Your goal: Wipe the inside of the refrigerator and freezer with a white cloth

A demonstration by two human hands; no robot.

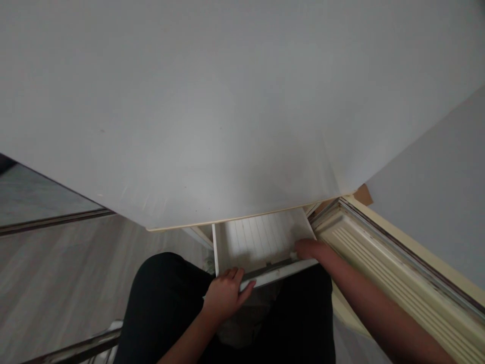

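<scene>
A white drawer [281, 273] with a grooved bottom is pulled out under the white top, just above my knees. My left hand [226, 294] grips its front edge near the left corner, thumb outside and fingers over the rim. Inside the front right corner, my right hand [307, 248] is bent down with its fingers closed. A small white wad [293, 256] shows at its fingertips, perhaps a cloth or tissue, too blurred to name. It lies against the inner side of the drawer front. A dark strip [271, 265] runs along that inner side.
A large white surface [212, 126] spreads above the drawer. To the right stands an open cream door panel [364, 253] with ridges and a worn seal. My dark-trousered legs [162, 298] flank the drawer. Grey wood-look floor [56, 273] and a metal bar [76, 349] lie at left.
</scene>
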